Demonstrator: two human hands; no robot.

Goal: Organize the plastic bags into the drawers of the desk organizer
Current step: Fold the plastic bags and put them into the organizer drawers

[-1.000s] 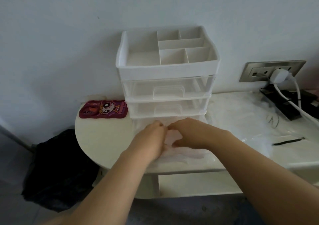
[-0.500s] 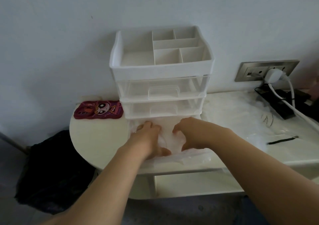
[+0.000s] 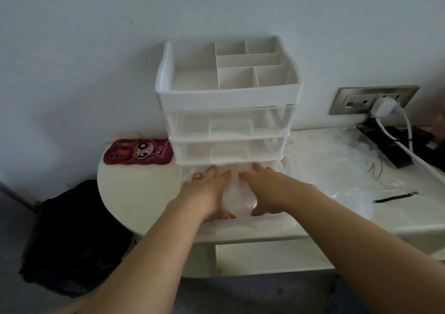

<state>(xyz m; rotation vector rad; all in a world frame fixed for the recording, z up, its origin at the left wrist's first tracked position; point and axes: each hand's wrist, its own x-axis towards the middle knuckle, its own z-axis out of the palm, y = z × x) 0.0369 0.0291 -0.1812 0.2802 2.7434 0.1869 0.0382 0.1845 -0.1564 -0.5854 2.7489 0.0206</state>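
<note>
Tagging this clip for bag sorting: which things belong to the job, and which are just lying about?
Job: desk organizer, open bottom drawer, plastic bags under left hand and right hand, loose plastic alongside.
Lying about: phone case, wall socket, white plug, power strip, black bag.

The desk organizer (image 3: 228,97) stands on the desk (image 3: 134,193), against the wall. Its bottom drawer (image 3: 272,218) extends toward 6 o'clock. In it lies a plastic bag (image 3: 238,198), under the left hand (image 3: 204,191) and right hand (image 3: 269,188). From the organizer: phone case (image 3: 138,152) at 9 o'clock, loose bags (image 3: 332,159) at 3 o'clock, wall socket (image 3: 356,99) at 2 o'clock.
</note>
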